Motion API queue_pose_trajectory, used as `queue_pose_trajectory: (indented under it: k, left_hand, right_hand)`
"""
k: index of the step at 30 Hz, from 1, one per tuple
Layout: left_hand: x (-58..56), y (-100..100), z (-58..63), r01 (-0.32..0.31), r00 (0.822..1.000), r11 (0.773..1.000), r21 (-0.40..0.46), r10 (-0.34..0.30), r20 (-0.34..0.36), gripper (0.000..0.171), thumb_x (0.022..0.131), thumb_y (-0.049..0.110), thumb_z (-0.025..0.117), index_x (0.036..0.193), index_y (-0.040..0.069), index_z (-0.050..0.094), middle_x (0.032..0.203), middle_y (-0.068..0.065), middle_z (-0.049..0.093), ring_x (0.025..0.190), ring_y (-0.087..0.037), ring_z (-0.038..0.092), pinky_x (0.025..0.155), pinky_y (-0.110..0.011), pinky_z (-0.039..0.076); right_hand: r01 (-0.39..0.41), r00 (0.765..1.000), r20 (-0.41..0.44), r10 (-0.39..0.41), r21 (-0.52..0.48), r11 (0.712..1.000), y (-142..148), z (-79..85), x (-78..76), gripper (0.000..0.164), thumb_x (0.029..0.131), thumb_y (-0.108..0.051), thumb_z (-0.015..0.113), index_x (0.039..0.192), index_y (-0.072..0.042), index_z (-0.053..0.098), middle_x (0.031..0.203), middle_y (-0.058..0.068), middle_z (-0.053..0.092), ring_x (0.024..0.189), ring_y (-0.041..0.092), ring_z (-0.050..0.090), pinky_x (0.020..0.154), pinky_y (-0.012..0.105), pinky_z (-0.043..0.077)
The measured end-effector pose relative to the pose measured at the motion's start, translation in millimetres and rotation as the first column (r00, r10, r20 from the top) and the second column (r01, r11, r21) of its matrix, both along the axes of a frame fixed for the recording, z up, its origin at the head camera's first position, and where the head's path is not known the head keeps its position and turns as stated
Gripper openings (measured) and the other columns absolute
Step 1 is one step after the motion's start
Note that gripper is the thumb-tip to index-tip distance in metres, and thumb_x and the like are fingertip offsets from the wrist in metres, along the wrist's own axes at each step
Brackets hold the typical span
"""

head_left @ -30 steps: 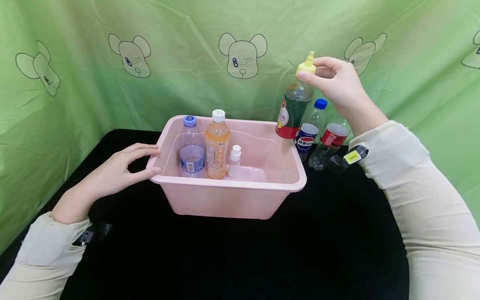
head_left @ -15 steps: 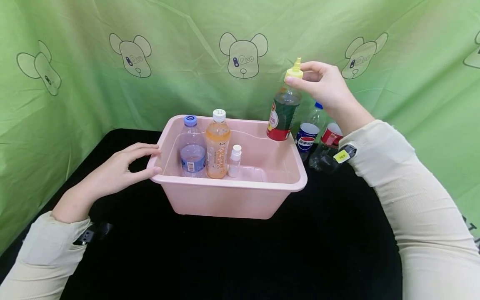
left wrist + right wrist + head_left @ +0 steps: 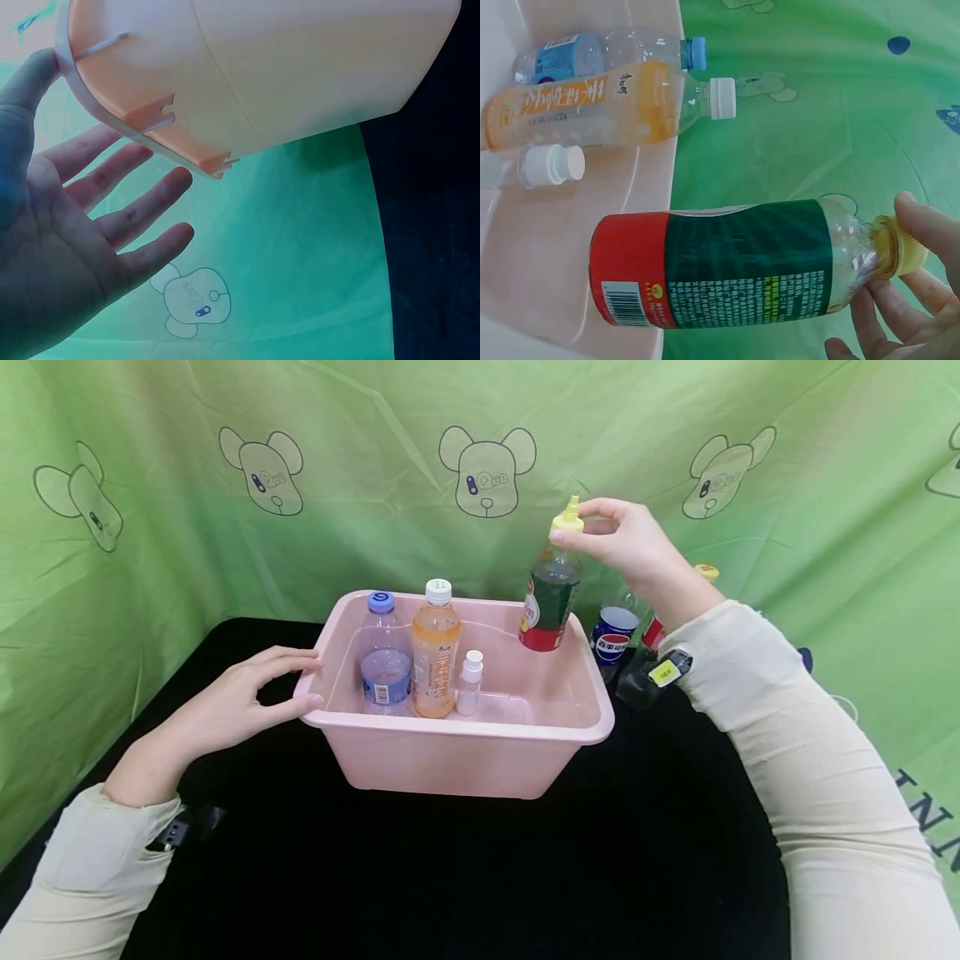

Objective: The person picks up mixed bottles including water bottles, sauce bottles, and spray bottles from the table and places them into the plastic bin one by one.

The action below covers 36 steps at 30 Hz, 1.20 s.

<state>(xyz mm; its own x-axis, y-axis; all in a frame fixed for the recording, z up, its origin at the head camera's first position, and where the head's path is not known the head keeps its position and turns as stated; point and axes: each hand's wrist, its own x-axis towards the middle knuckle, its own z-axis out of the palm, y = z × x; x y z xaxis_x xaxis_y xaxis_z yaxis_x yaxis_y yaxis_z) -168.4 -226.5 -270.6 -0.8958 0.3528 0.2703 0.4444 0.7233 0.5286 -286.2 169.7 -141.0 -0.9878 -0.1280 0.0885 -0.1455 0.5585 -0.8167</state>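
Observation:
My right hand (image 3: 626,539) pinches the yellow nozzle cap of a squeeze bottle (image 3: 553,597) with a green and red label. The bottle hangs slightly tilted over the right back part of a pink plastic tub (image 3: 457,768), its base a little below the back rim. My left hand (image 3: 240,697) rests against the tub's left rim, fingers extended; in the left wrist view the thumb touches the rim (image 3: 90,105). Inside, on the left, stand a clear bottle with a blue cap (image 3: 386,664), an orange drink bottle (image 3: 435,652) and a small white-capped bottle (image 3: 470,683).
Right of the tub stand a Pepsi bottle (image 3: 615,635) and a red-labelled bottle (image 3: 652,635), partly behind my right forearm. Another yellow cap (image 3: 707,572) shows beyond that arm. A black cloth (image 3: 465,877) covers the table, with a green curtain (image 3: 360,552) behind.
My right hand has moved left and down, carrying the squeeze bottle from the tub's right back corner to over its inside. The left hand and the tub have stayed put.

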Motion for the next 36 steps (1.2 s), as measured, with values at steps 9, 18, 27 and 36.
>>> queue_pose_trajectory:
  k: [9, 18, 27, 36]
  left_hand:
    - [1.2, 0.0, 0.1, 0.001, 1.000, 1.000, 0.002, -0.001, 0.003, 0.047, 0.087, 0.033, 0.064, 0.129, 0.013, 0.055, 0.132, -0.008, 0.052, 0.128, -0.029, 0.043, 0.100, -0.052, 0.036]
    - [2.3, 0.7, 0.8, 0.006, 1.000, 1.000, 0.006, -0.006, 0.004, 0.047, 0.088, 0.033, 0.064, 0.129, 0.013, 0.055, 0.132, -0.008, 0.051, 0.127, -0.029, 0.043, 0.099, -0.052, 0.036]
    - [2.1, 0.3, 0.6, 0.003, 1.000, 1.000, 0.014, -0.003, 0.013, 0.047, 0.088, 0.032, 0.064, 0.129, 0.013, 0.055, 0.132, -0.009, 0.051, 0.127, -0.029, 0.043, 0.100, -0.052, 0.036]
    - [1.9, -0.4, 0.1, 0.004, 1.000, 1.000, 0.010, -0.004, 0.016, 0.047, 0.088, 0.033, 0.064, 0.130, 0.013, 0.055, 0.132, -0.008, 0.051, 0.128, -0.029, 0.042, 0.100, -0.052, 0.036]
  right_hand:
    - [-0.023, 0.999, 0.035, 0.022, 0.026, 0.999, -9.8, -12.6, -5.2, 0.062, 0.083, -0.032, 0.069, 0.135, -0.011, 0.044, 0.111, 0.001, 0.060, 0.104, 0.010, 0.053, 0.100, 0.034, 0.037]
    - [-0.020, 0.992, 0.128, 0.011, 0.066, 0.998, -18.6, -22.1, -8.9, 0.063, 0.086, -0.028, 0.066, 0.140, -0.010, 0.038, 0.129, 0.011, 0.051, 0.121, 0.019, 0.043, 0.107, 0.038, 0.034]
    - [-0.051, 0.988, 0.148, 0.038, 0.082, 0.995, -23.0, -37.9, -14.6, 0.047, 0.087, -0.020, 0.065, 0.128, -0.006, 0.048, 0.105, 0.004, 0.055, 0.110, 0.018, 0.047, 0.105, 0.042, 0.035]
    - [-0.052, 0.974, 0.225, 0.037, 0.062, 0.997, -26.8, -48.8, -18.7, 0.046, 0.088, -0.017, 0.064, 0.127, -0.003, 0.045, 0.097, 0.001, 0.055, 0.099, 0.016, 0.051, 0.103, 0.042, 0.038]
